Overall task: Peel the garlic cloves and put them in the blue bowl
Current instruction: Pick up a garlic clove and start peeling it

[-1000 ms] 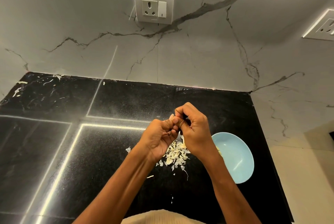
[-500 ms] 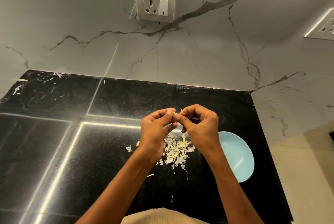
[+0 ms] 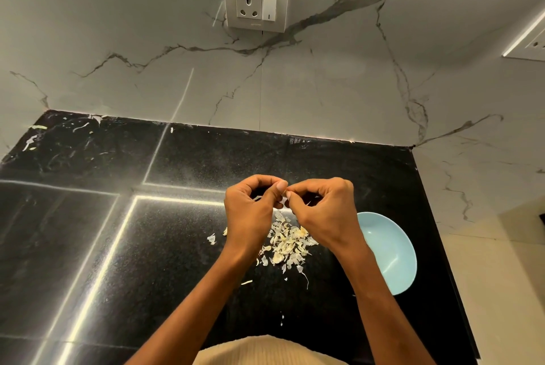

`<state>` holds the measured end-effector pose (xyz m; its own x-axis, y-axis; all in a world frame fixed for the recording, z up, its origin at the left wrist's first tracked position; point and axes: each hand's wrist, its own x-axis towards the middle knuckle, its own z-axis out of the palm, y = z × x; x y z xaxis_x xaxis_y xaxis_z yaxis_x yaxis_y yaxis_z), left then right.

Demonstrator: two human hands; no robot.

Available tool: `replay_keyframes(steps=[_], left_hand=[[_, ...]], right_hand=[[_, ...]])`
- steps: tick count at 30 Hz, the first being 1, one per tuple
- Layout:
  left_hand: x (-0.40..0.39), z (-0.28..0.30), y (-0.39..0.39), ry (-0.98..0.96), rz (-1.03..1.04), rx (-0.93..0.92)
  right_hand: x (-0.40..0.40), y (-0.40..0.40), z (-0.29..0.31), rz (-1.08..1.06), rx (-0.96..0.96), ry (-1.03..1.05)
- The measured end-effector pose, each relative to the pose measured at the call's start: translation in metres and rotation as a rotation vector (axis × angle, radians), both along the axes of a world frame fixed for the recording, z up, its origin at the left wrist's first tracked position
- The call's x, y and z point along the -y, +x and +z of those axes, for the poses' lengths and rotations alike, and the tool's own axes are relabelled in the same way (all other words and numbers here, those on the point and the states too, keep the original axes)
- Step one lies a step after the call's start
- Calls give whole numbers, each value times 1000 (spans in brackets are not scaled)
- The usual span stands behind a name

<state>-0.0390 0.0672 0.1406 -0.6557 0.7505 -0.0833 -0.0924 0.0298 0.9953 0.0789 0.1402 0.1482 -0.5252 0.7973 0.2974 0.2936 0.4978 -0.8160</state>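
A glossy black stone counter [image 3: 177, 246] carries a round pale blue bowl [image 3: 392, 258] at the right and a heap of papery garlic skins [image 3: 287, 243] beside it. Above the heap, the left hand [image 3: 250, 214] and right hand [image 3: 321, 214] meet fingertip to fingertip, both pinching a small whitish garlic clove [image 3: 283, 201], mostly hidden.

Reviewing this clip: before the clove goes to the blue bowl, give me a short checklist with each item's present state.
1. Clove held: ok. The left hand and right hand pinch a small pale piece between their fingertips.
2. Clove fully peeled: cannot tell; the fingers hide most of it.
3. Blue bowl within reach: ok; it sits on the black counter just right of the right hand.
4. Bowl upright, opening clear: ok in the visible part; the right wrist covers its left edge.
5. Peel pile kept outside the bowl: ok; it lies on the counter under the hands.
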Motion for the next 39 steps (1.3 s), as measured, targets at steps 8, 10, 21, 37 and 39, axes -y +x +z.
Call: replay_keyframes(steps=[8, 10, 21, 37, 39], left_hand=[[2, -1, -2, 7, -48, -201], [2, -1, -2, 19, -55, -226], [0, 4, -6, 161, -181, 91], [-1, 3, -3, 197, -11, 197], [0, 3, -3, 216, 13, 170]], right_hand=[[1, 1, 5, 38, 9, 79], [3, 0, 6, 42, -7, 95], [-3, 6, 14, 15, -168, -300], [1, 2, 13, -27, -100, -217], [2, 0, 14, -34, -102, -265]])
